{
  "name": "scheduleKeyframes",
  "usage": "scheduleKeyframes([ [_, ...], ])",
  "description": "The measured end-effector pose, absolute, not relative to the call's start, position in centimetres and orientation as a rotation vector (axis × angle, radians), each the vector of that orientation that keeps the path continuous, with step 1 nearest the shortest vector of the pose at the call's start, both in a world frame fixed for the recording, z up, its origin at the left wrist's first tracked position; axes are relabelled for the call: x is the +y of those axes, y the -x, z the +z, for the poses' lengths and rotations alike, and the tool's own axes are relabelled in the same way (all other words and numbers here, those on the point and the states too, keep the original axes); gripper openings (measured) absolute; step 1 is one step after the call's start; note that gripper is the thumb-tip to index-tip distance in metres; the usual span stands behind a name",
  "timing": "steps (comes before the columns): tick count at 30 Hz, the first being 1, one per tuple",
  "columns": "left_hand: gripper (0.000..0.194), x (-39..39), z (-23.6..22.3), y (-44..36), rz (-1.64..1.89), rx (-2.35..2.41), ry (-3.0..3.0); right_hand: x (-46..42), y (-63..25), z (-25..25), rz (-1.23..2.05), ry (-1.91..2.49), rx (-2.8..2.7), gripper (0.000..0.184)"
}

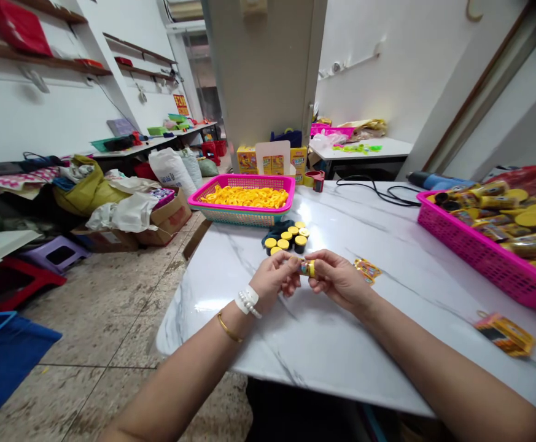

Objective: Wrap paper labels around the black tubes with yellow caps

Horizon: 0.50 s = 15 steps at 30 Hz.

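Between my two hands, just above the marble-patterned table (249,331), is a small yellow printed tube (308,268) lying on its side. My left hand (277,274) pinches its left end, and my right hand (336,276) grips its right end. Fingers cover part of the tube, so its ends are hard to make out. Right behind my hands stand several dark little bottles with yellow caps (301,242), beside a dark cloth (274,232). Flat yellow printed labels (366,270) lie to the right of my right hand.
A pink basket of yellow plastic pieces (244,196) sits at the table's back left. On the right, another pink basket (470,255) is heaped with wrapped tubes. A label stack (507,334), a black cable (382,190), a red tape dispenser (316,180) and yellow boxes (272,162) are around.
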State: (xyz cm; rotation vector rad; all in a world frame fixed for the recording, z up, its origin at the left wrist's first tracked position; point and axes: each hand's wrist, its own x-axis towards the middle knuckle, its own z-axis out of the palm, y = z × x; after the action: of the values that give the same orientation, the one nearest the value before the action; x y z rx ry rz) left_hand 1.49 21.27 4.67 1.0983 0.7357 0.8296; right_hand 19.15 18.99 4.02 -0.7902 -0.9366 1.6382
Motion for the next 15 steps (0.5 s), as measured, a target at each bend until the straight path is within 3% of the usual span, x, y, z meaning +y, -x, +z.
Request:
scheduleKeyframes([
  [3, 0.056, 21.2, 4.8, -1.4, 0.76, 0.786, -1.08, 18.9, -19.5, 3.8, 1.635, 0.823, -1.058, 0.035],
  [7, 0.059, 21.2, 4.7, -1.5, 0.648, 0.746, -1.038, 19.1, -20.3, 3.7, 1.48, 0.798, -1.185, 0.016],
  [15, 0.061, 21.4, 4.9, -1.4, 0.557, 0.778, -0.94, 18.8, -20.7, 3.8, 1.344, 0.697, -1.378, 0.013],
])
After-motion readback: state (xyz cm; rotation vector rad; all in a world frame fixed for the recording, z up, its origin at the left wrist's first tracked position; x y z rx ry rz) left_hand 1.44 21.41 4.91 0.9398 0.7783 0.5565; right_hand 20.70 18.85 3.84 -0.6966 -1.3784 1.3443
